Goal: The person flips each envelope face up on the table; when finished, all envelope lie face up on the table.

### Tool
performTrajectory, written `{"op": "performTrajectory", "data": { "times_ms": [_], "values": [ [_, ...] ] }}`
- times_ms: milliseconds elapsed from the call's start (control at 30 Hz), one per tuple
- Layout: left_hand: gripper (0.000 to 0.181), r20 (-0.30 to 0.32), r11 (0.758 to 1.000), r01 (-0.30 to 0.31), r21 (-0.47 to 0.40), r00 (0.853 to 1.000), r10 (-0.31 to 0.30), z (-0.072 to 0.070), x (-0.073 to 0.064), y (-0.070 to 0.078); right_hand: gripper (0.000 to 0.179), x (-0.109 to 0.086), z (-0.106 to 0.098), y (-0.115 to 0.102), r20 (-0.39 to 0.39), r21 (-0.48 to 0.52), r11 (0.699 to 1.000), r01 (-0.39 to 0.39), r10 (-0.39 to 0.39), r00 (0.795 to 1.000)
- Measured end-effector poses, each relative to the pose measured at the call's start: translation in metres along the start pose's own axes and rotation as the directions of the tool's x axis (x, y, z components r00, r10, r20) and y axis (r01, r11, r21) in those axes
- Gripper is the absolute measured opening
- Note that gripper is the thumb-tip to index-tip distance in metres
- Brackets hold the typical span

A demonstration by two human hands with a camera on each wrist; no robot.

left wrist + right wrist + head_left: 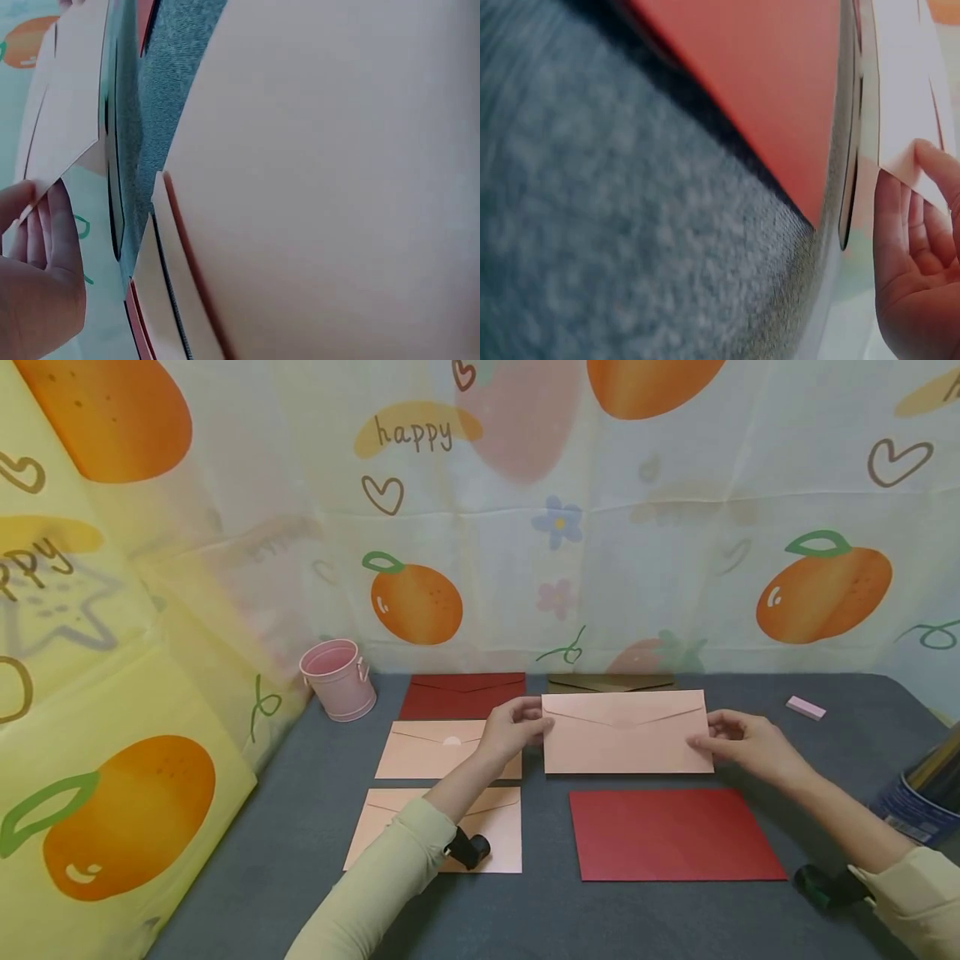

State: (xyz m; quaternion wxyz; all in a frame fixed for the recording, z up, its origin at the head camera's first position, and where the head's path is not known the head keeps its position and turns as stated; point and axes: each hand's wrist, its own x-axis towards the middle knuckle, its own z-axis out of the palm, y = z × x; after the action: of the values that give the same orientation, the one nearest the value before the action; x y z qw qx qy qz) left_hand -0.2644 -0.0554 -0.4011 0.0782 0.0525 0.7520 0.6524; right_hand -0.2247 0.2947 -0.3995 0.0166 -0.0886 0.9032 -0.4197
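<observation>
Both hands hold a pale pink envelope (626,743) by its two short ends, its flap side toward me. My left hand (513,727) pinches the left end between thumb and fingers, and my right hand (742,742) pinches the right end the same way. In the left wrist view the left hand (45,277) has its thumb on one face of the envelope (71,90) and fingers behind. The right wrist view shows the right hand (922,255) with a like grip. Behind the held envelope, an olive-brown envelope (611,682) is partly hidden. Below it lies a red envelope (675,835).
On the left, a column holds a dark red envelope (461,695), a peach envelope (420,752) with a round pale seal, and a light pink envelope (498,835). A pink bucket (337,681) stands back left. A small pink block (806,707) and a blue container (918,806) are at right.
</observation>
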Motion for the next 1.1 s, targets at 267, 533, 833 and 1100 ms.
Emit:
{"op": "performTrajectory", "data": {
  "times_ms": [267, 533, 833, 1100],
  "values": [
    [0.048, -0.051, 0.995, 0.036, 0.088, 0.998, -0.031, -0.001, -0.005, -0.007, 0.062, 0.002, 0.006, 0.000, 0.038, -0.005, 0.997, -0.072, 0.072, 0.997],
    [0.050, -0.025, 0.975, 0.002, 0.223, 1.000, 0.004, 0.001, -0.009, -0.011, 0.069, 0.001, 0.011, 0.002, 0.067, -0.031, 0.993, -0.118, 0.120, 0.991],
    [0.056, 0.062, 0.928, -0.064, 0.366, 0.997, 0.044, 0.004, -0.011, -0.012, 0.070, -0.001, 0.010, 0.002, 0.077, -0.109, 0.987, -0.121, 0.130, 0.989],
    [0.056, 0.102, 0.905, -0.078, 0.418, 0.994, 0.038, 0.004, -0.013, -0.012, 0.066, -0.001, 0.012, -0.001, 0.055, -0.180, 0.978, -0.104, 0.115, 0.992]
  ]
}}
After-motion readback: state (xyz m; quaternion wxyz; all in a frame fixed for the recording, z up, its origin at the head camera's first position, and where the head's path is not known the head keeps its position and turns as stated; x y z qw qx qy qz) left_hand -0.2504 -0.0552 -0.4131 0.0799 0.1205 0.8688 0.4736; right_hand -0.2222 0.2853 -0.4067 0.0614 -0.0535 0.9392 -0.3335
